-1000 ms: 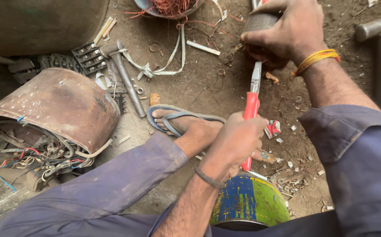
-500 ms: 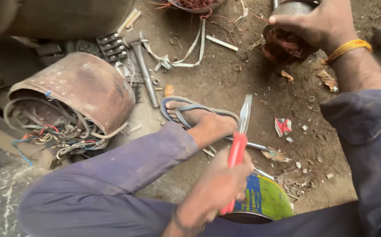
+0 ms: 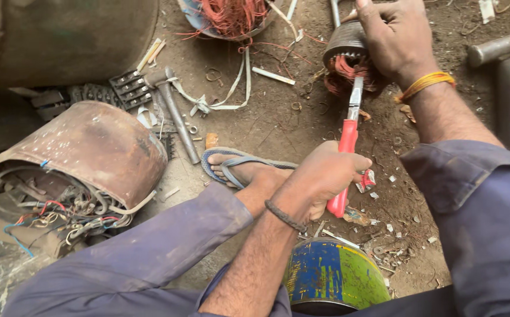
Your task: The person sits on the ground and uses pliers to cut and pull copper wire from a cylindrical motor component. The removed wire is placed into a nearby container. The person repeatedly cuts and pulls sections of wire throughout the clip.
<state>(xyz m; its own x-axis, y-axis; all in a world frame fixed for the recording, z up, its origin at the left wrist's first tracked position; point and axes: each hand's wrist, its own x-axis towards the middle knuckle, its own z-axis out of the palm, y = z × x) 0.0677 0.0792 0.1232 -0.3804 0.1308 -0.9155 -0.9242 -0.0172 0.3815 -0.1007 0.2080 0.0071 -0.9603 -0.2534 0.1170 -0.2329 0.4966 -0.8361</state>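
Rust-brown motor housing (image 3: 84, 155), spilling wires, lies on the dirt floor (image 3: 278, 123) well left of the rotor (image 3: 347, 56). Below the rotor stands a blue-green can (image 3: 334, 279). The right hand (image 3: 393, 38) clasps the rotor, fingers wrapped over it. The left hand (image 3: 319, 179), fingers closed, holds red-handled pliers (image 3: 347, 149), tips touching the rotor's copper winding (image 3: 343, 73).
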